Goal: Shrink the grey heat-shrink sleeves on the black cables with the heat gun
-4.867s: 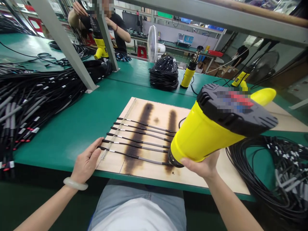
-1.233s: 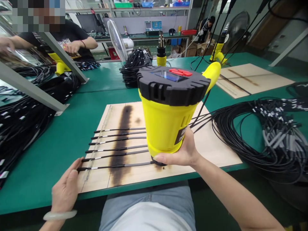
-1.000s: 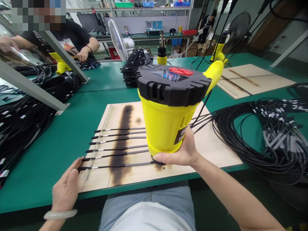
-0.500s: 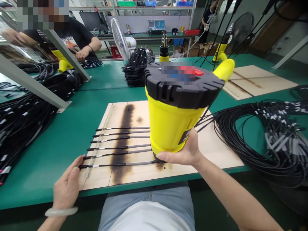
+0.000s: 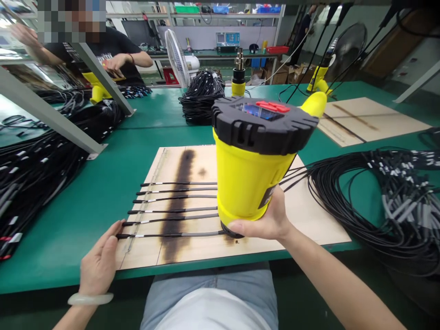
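Observation:
A yellow heat gun [image 5: 250,183] with a black cap, a display and red buttons stands nearly upright in my right hand [image 5: 264,224]. Its black lower end sits at the nearest cable, and my thumb lies just above it. Several black cables with grey sleeves [image 5: 172,210] lie side by side across a scorched wooden board [image 5: 206,160], their middles partly hidden behind the gun. My left hand [image 5: 98,266] rests at the board's near left corner, fingertips beside the cable ends.
A large coil of black cables [image 5: 378,201] lies to the right, and a thick bundle [image 5: 44,169] lies to the left. Behind stand another cable coil [image 5: 201,98] and an upright heat gun [image 5: 238,78]. A co-worker [image 5: 110,59] works across the bench beyond a metal post [image 5: 99,78].
Since the oldest frame, the heat gun has swung from strongly tilted to nearly upright. Over the last second it has barely moved, and the whole view has shifted slightly.

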`<state>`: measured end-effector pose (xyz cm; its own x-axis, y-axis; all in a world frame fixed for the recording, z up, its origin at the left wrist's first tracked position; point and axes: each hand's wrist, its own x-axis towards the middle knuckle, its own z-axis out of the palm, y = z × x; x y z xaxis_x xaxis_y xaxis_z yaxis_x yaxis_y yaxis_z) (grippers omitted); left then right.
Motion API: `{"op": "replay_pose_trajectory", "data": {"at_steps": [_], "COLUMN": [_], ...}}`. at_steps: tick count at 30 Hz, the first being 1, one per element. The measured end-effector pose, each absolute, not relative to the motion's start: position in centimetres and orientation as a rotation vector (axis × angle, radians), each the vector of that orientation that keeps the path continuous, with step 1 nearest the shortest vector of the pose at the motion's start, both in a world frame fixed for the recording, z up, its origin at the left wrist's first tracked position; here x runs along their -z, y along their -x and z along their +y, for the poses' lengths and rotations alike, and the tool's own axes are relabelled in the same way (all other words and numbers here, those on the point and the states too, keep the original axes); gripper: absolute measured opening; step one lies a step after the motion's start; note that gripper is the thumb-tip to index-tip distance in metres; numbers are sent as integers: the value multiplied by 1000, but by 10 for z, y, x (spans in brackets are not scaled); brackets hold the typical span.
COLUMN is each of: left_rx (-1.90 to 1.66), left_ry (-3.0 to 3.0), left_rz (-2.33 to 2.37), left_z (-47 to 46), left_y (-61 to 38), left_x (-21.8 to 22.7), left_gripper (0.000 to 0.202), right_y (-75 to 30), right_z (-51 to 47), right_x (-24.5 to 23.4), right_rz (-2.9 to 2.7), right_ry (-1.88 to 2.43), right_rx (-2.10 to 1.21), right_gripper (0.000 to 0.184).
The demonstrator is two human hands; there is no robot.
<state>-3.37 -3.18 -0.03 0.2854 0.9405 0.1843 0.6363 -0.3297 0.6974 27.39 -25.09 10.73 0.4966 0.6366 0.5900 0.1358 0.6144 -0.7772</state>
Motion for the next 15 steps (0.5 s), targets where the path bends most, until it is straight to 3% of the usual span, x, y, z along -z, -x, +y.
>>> {"op": "replay_pose_trajectory", "data": {"at_steps": [4,15], "left_rx": [-820,-805], "left_ry": [-2043,-2132], "left_rz": [1418,1452], "left_z": [-31,-35], "left_y": [34,30], "left_x": [0,-8], "left_gripper": [65,59], "right_y": [-278,-290], "right_z": [-239,-218], "right_x": [-106,-105], "right_rz": [-970,-975], "right_ry": [874,902], "right_rx": [-311,-225], "right_gripper": [72,66]}}
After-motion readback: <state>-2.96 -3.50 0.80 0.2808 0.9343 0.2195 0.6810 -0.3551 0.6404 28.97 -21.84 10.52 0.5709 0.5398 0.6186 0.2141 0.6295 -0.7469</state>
